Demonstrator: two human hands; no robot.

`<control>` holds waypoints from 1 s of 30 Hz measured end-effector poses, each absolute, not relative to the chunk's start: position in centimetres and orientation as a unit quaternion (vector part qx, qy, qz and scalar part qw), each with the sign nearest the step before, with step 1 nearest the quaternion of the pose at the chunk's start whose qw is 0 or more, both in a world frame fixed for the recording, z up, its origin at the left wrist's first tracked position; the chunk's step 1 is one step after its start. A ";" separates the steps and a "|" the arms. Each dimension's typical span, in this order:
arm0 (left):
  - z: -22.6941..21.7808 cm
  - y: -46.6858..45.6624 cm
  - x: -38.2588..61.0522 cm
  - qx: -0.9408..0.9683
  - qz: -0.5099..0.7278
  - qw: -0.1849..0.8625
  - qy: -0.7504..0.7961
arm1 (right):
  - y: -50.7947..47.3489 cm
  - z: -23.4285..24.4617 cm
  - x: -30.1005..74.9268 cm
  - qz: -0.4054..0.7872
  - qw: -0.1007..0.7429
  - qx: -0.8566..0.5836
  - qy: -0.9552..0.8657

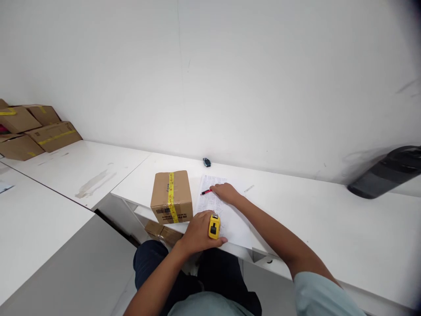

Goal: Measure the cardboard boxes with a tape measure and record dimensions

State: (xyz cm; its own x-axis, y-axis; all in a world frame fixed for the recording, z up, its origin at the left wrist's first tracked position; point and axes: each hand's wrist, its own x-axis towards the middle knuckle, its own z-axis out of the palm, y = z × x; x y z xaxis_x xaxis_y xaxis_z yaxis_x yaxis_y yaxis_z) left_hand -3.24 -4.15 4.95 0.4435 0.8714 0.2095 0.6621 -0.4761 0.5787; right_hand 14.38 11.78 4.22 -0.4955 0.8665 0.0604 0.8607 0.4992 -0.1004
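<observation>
A person's two bare arms reach over a white tabletop (289, 206), seen from above. The left forearm rises from the bottom edge, bringing the left hand (197, 232) to the tabletop's front edge. Its fingers are closed around a tape measure (214, 227), with the thumb pointing out to the right below it. The right arm slants in from the lower right, elbow bent, so the right hand (226, 193) rests palm down over printed papers (210, 204). Its fingers are curled at the red end of a pen (206, 192); whether they pinch it or only touch it cannot be told.

The tape measure is compact and bright yellow with a black panel. The pen, slim, red and black, points left across the upper part of the papers. Just left of them sits a closed brown carton (182, 188), sealed with yellow printed tape. A small dark fob (207, 162) lies near the wall.
</observation>
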 end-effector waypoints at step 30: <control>1.0 -0.8 -1.9 0.813 0.271 0.192 0.478 | 6.5 0.9 18.4 0.434 0.468 -0.490 -0.594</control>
